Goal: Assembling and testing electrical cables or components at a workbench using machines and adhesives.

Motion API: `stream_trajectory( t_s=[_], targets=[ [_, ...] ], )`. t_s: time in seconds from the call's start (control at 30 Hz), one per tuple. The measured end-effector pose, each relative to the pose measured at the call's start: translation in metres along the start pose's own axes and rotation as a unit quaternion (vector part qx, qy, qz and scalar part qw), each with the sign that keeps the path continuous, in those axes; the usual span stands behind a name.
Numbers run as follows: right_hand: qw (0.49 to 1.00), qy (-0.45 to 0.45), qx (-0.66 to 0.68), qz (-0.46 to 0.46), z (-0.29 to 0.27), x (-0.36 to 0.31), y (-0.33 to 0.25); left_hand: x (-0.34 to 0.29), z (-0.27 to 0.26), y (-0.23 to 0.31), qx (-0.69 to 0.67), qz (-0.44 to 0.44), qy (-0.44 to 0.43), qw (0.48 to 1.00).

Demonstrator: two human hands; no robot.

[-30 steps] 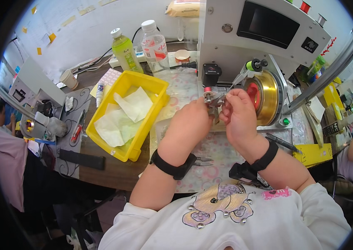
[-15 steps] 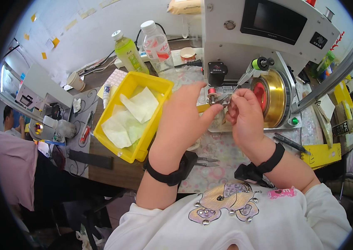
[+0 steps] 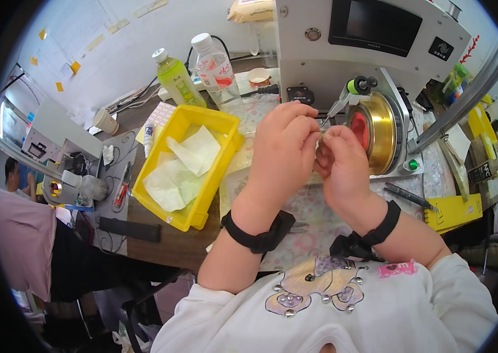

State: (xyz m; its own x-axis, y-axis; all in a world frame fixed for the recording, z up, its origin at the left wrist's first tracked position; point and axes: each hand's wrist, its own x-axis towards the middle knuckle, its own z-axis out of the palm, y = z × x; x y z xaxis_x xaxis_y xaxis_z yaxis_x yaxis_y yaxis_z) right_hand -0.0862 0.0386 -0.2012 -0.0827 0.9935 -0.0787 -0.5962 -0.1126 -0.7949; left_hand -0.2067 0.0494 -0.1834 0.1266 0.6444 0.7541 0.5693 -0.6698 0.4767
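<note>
My left hand (image 3: 284, 150) and my right hand (image 3: 343, 162) meet in front of the machine (image 3: 296, 53), fingertips almost touching. Both are closed, thumb and fingers pinched; whatever they hold is too small or hidden to make out. Just right of the fingertips is a shiny gold wheel (image 3: 383, 135) with a red inner face. A thin metal arm (image 3: 336, 109) slants down toward the fingertips from a green-and-black roller (image 3: 362, 86). My left hand blocks the view of the small spindle area at the machine's base.
Left of my hands stands a yellow bin (image 3: 234, 144) holding white sheets (image 3: 193, 150). Behind it are a green drink bottle (image 3: 178, 79) and a clear bottle (image 3: 216, 67). A black pen (image 3: 407, 194) and a yellow card (image 3: 452, 213) lie at right. Another person (image 3: 19, 241) sits at far left.
My left hand has swung right and its fingers, spread before, are now closed against my right hand's fingertips. The right hand stays pinched in nearly the same place. The view has shifted slightly.
</note>
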Motion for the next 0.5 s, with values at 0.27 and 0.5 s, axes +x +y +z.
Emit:
stream_trajectory(
  t_s=[0.27,0.5],
  targets=[
    [0.992,-0.034,-0.118,0.036,-0.018,-0.018,0.001,-0.013,0.001,0.007,-0.004,-0.011,-0.083,0.996],
    [0.86,-0.375,-0.345,0.017,-0.06,-0.043,-0.091,-0.014,-0.009,0.025,0.023,-0.051,-0.092,0.994]
  ],
)
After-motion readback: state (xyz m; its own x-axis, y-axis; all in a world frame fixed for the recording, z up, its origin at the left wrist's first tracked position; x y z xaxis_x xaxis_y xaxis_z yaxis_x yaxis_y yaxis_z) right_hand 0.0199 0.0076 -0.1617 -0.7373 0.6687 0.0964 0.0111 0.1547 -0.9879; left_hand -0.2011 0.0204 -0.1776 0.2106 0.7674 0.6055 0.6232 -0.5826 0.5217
